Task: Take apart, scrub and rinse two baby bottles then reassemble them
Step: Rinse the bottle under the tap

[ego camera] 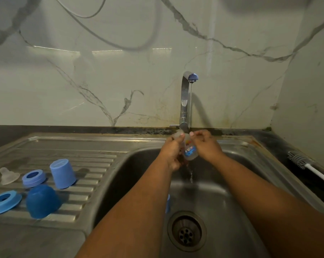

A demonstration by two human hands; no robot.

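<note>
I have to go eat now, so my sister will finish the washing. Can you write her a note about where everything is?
Hands: the left hand grips the clear bottle under the running tap; the right hand steadies it.
Parts: two blue caps, two blue rings and a clear teat sit on the drainboard. The bottle brush lies right of the sink.
Done: both bottles seem taken apart.
Left: finish rinsing this bottle, then reassemble. The second bottle is not clearly in view.
</note>
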